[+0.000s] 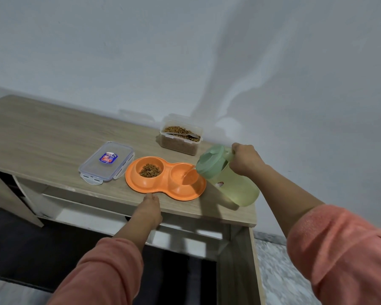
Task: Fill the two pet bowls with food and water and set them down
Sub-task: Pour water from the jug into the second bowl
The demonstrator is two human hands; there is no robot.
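Two wells in the orange double pet bowl on the wooden surface: kibble left, water streaming right from the green pitcher, likely heavy, sloshing, gripped at its handle by the right hand, while the left hand, fingers loosely extended, steadies the light plastic rim.

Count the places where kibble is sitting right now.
2. One pile lies in the left well of the orange double bowl; the rest fills the open clear container at the back by the wall, with a spoon lying on it.
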